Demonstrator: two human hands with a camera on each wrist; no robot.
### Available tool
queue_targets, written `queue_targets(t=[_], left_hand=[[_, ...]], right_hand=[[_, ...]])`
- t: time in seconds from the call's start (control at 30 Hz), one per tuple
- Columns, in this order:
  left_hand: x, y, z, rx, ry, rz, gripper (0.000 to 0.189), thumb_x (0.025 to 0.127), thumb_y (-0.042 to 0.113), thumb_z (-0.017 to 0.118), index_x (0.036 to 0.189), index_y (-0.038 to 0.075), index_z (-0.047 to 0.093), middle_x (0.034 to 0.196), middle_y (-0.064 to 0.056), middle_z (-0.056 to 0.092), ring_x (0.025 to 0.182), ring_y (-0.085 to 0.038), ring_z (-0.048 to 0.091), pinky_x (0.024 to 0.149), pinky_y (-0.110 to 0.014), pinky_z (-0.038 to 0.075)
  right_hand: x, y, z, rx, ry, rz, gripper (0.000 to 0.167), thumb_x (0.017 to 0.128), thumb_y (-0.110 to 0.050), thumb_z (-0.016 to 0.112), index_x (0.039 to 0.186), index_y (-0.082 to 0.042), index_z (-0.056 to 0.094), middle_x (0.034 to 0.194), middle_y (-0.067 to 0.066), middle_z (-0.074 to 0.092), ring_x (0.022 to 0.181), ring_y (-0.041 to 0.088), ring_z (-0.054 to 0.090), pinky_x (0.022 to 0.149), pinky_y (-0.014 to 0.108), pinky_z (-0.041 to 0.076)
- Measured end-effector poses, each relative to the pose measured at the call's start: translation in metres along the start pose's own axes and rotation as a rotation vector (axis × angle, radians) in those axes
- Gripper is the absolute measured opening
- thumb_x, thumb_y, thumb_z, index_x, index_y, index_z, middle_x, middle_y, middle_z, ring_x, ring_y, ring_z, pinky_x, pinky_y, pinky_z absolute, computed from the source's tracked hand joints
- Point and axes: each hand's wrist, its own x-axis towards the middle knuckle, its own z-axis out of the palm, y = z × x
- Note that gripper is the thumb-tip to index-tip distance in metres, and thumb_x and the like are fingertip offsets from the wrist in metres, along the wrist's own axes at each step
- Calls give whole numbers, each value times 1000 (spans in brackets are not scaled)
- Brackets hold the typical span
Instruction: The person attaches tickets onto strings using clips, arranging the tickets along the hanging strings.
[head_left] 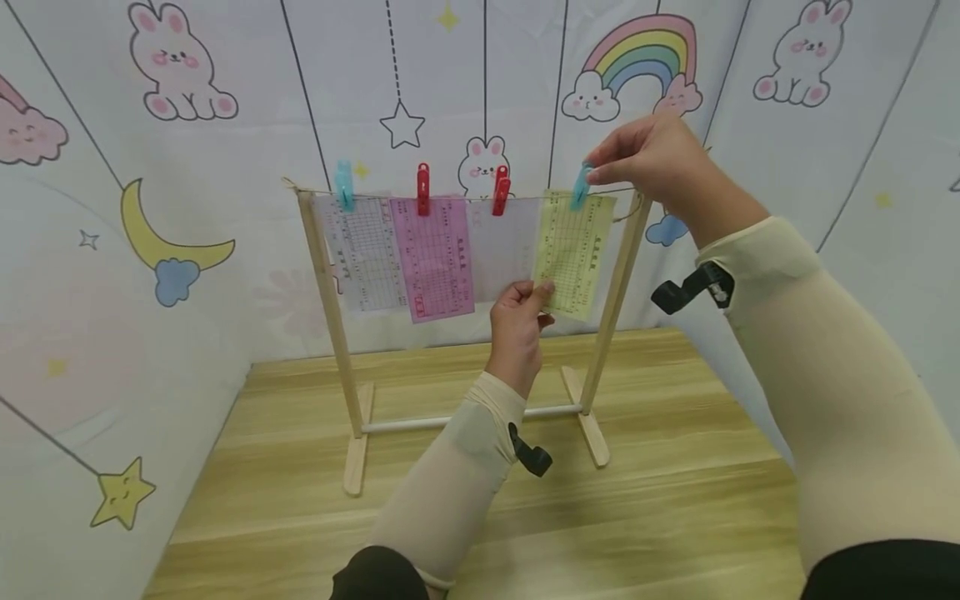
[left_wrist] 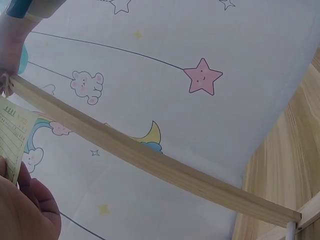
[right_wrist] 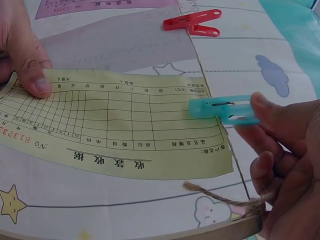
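A yellow receipt slip (head_left: 576,250) hangs at the right end of a twine line (head_left: 457,197). My right hand (head_left: 660,158) pinches the tail of a light-blue clothespin (right_wrist: 225,109), whose nose sits over the slip's upper edge at the twine. Lower down, my left hand (head_left: 517,329) pinches the slip's bottom left part between thumb and fingers. Left of it on the line hang a white slip (head_left: 504,254) under a red clothespin (head_left: 500,192), a pink slip (head_left: 435,258) under another red clothespin (head_left: 423,190), and a whitish printed slip (head_left: 363,258) under a light-blue clothespin (head_left: 344,185).
The twine is tied between two wooden posts (head_left: 324,308) of a stand, joined low down by a white rod (head_left: 408,424). Wooden feet (head_left: 585,417) rest on a wood-grain table (head_left: 285,450). Behind stands a white cloth backdrop (head_left: 247,167) with cartoon prints.
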Motion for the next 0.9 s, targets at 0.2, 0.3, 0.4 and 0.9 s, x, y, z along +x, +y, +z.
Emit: queue_targets(t=[0.2,0.3,0.4,0.9], left_hand=[[2,-1,-2,0,-15,0,25,91,3,78,75,14,62,74,4,66,68,-7,58,55,-25,49],[2,-3,-3,8,-36,-2,25,91,2,78,76,14,63,74,4,67,68,-7,59,56,-25,50],[3,-4,-5,25,-61,-6,22,92,3,78,79,14,63,76,4,67,70,-7,60,58,-25,51],[-11,5,-40,415,-153,32,27,93,26,81,116,16,73,111,-1,74,102,-16,68,89,-37,55]], right_hand=[[0,3,-3,-40,-55,12,38,92,-33,81,122,-11,73,121,4,73,110,21,62,99,40,47],[-1,4,-3,-56,-78,19,45,92,-37,81,127,-12,71,123,4,71,111,22,62,100,41,48],[-1,4,-4,-65,-90,15,50,91,-41,80,132,-13,70,125,4,71,113,21,62,103,45,47],[-48,32,10,-266,189,-307,57,98,-37,70,148,-15,56,152,10,54,143,33,42,119,58,29]])
